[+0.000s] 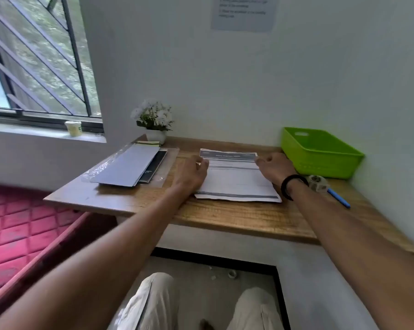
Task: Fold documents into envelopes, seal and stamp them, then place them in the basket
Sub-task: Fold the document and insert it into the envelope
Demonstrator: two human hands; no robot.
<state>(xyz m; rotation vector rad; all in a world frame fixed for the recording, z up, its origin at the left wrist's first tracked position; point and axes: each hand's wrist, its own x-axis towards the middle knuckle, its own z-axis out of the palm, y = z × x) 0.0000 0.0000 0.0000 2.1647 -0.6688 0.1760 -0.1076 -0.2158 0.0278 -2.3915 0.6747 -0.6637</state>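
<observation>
A printed document (235, 178) with dark header and footer bands lies flat in the middle of the wooden desk (225, 215). My left hand (193, 173) holds the sheet's far left corner between its fingertips. My right hand (274, 166), with a black band on its wrist, grips the far right corner. A stack of grey envelopes (127, 166) on clear plastic sits at the desk's left. The green basket (320, 154) stands at the back right against the wall.
A tape roll (318, 182) and a blue pen (339, 198) lie on the desk's right side below the basket. A white flower pot (154, 123) stands at the back. A pink mattress (13, 222) is on the left, my knees below the desk.
</observation>
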